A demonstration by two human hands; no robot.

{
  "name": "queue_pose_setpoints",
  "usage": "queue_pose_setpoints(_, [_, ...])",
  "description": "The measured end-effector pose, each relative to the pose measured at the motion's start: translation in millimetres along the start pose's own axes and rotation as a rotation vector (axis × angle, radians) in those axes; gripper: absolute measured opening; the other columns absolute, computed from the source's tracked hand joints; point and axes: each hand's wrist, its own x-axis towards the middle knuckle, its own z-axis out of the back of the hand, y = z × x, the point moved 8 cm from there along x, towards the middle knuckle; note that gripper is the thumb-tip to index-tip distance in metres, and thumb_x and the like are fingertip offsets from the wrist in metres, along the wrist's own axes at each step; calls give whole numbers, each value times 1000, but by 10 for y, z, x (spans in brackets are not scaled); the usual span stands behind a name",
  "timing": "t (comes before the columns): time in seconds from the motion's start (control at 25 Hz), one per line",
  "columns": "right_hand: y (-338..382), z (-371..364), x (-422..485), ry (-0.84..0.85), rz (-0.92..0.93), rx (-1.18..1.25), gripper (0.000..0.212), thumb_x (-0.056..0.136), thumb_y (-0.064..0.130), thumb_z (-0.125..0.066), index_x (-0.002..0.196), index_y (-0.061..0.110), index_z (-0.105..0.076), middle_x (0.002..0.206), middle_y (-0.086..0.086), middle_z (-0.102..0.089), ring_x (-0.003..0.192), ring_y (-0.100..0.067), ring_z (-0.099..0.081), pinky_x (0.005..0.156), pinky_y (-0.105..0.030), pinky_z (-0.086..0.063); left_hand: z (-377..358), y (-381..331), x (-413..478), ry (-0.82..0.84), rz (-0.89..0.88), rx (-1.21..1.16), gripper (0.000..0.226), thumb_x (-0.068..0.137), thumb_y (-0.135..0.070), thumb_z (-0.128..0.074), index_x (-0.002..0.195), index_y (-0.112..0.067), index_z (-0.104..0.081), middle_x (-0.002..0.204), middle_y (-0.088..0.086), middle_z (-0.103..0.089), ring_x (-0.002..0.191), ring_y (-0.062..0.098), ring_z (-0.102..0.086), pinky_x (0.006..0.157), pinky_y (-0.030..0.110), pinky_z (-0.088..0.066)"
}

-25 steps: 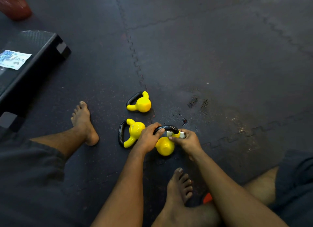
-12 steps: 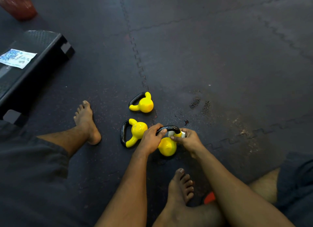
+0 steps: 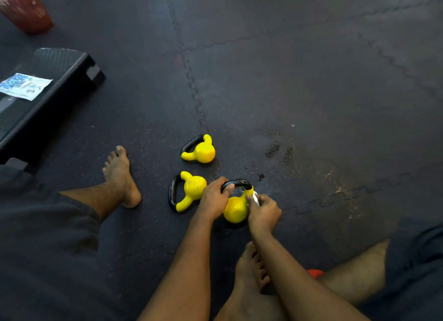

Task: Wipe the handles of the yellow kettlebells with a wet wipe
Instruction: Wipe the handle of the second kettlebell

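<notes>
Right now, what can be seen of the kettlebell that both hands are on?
The held kettlebell has a glossy yellow round body and yellow horns joined by a black handle. It appears to sit on the dark floor mat, with its handle pointing away from the person. The left hand grips the handle's left end. The right hand pinches a white wet wipe against the right yellow horn.

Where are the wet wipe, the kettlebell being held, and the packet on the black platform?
wet wipe (image 3: 256, 198): head view, white edge showing.
held kettlebell (image 3: 236, 209): head view, yellow body.
packet (image 3: 24, 86): head view, printed top face.
</notes>
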Motion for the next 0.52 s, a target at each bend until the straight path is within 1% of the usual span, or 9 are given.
queue_pose_setpoints(0.04, [13, 19, -3, 5, 35, 3, 13, 84, 24, -72, 83, 12, -74, 75, -6, -72, 69, -18, -63, 62, -26, -44, 12, 19, -5, -10, 12, -12, 19, 97, -32, -53, 96, -15, -60, 86, 5, -60, 87, 25, -56, 74, 36, -43])
queue_pose_setpoints(0.12, [81, 78, 21, -15, 90, 16, 15, 88, 26, -67, 81, 14, -72, 71, -5, -70, 67, -19, -62, 61, -29, -46, 24, 35, -13, -14, 37, -27, 19, 98, -33, -53, 97, -15, -60, 84, 5, -60, 88, 28, -57, 76, 38, -44])
queue_pose_setpoints(0.24, [181, 77, 18, -65, 105, -11, 12, 91, 22, -63, 94, 18, -73, 81, -7, -72, 73, -23, -64, 66, -34, -51, 4, 1, -9, -3, 41, -9, 21, 98, -33, -52, 96, -14, -59, 86, 10, -62, 89, 29, -57, 77, 39, -44])
queue_pose_setpoints(0.32, [175, 17, -10, -24, 96, -56, 18, 91, 19, -61, 104, 21, -73, 87, -10, -73, 77, -27, -66, 68, -37, -54, -1, -12, -5, -7, 47, 3, 21, 98, -33, -52, 97, -13, -60, 88, 12, -63, 90, 30, -57, 77, 39, -44])
queue_pose_setpoints(0.36, [178, 0, -16, 27, 113, -85, 21, 91, 18, -61, 108, 21, -73, 90, -10, -73, 77, -27, -66, 69, -36, -55, 10, -2, -4, -17, 58, 0, 22, 99, -33, -51, 98, -13, -60, 90, 14, -63, 91, 31, -57, 77, 38, -43])
queue_pose_setpoints(0.4, [185, -5, -12, 93, 149, -121, 22, 90, 17, -61, 109, 21, -73, 91, -9, -73, 77, -24, -67, 68, -32, -54, 24, 19, 0, -27, 73, -8, 23, 99, -33, -50, 99, -12, -60, 92, 15, -64, 92, 31, -57, 77, 38, -43])
queue_pose_setpoints(0.44, [211, 11, -11, 157, 198, -158, 24, 90, 15, -62, 109, 21, -74, 87, -7, -73, 72, -19, -66, 64, -27, -51, 35, 44, 2, -31, 92, -19, 24, 100, -33, -50, 100, -11, -60, 93, 16, -64, 93, 32, -58, 78, 38, -44])
queue_pose_setpoints(0.52, [344, 105, -20, 225, 328, -202, 25, 89, 13, -60, 108, 23, -74, 70, 1, -67, 56, -9, -57, 52, -22, -41, 46, 67, 14, -22, 114, -31, 25, 101, -33, -47, 101, -11, -59, 95, 17, -64, 94, 34, -58, 78, 39, -44])
